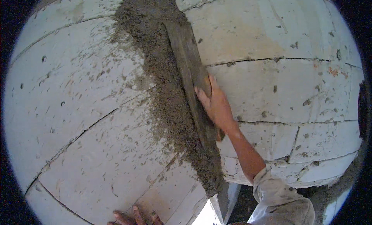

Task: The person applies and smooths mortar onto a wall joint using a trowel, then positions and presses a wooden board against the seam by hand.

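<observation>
A long, narrow wooden board, grey with mortar, lies lengthwise along a strip of wet mortar in the corner between two wall faces. My right hand is closed around the board's right edge, below its middle, thumb on the near face. The mortar is dark and rough to the left of the board, with splashes spread over the left wall face. At the bottom, my left hand has its fingertips spread on that left face, holding nothing; its palm is cut off by the picture's lower edge.
Pale block walls with dark joints stand on both sides, the left wall and the right wall. A bright gap shows beneath the mortar strip's lower end. My right sleeve is pale and stained.
</observation>
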Available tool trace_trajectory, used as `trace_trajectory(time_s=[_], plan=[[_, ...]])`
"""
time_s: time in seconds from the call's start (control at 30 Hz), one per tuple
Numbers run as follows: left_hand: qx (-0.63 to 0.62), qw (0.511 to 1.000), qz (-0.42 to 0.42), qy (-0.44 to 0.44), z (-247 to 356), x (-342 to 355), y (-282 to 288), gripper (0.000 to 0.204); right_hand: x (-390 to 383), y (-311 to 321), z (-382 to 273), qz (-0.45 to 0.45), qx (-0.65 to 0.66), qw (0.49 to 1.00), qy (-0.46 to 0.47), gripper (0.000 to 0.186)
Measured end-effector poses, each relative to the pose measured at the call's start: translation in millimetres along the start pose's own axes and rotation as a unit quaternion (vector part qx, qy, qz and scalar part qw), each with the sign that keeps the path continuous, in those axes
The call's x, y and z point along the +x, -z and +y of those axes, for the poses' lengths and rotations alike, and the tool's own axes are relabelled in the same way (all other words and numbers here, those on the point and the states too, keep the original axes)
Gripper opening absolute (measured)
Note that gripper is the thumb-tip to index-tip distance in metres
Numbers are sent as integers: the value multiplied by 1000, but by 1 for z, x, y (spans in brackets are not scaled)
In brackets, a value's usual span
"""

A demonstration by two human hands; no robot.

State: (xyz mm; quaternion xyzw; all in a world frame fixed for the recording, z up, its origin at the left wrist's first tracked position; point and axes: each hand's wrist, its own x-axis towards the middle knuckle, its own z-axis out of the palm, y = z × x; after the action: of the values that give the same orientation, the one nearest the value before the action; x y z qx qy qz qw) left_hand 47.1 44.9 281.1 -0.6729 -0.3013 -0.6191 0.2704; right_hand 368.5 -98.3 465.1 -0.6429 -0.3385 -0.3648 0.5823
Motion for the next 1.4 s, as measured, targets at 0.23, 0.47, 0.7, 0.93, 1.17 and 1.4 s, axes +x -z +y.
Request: trace_trajectory(time_s=[0.23, 0.47, 0.7, 0.93, 1.17, 1.4], plan=[[1, 1000, -11, 12, -3, -1, 8, 47, 28, 0, -11, -16, 11, 1000, 11, 65], [-2, 1000, 11, 12, -2, 0, -2, 46, -63, -4, 39, -44, -36, 998, -12, 63], [-5, 1000, -15, 19, 4, 1, 5, 45, 18, 7, -5, -7, 5, 999, 48, 60], [-81, 995, 31, 49, -23, -2, 21, 52, -42, 6, 31, -56, -5, 998, -2, 64], [54, 994, 47, 81, -41, -6, 22, 56, 67, -2, -19, 26, 6, 994, 109, 57], [48, 995, 49, 77, -45, -3, 22, 57, 121, 9, -44, -26, -9, 993, 116, 60]])
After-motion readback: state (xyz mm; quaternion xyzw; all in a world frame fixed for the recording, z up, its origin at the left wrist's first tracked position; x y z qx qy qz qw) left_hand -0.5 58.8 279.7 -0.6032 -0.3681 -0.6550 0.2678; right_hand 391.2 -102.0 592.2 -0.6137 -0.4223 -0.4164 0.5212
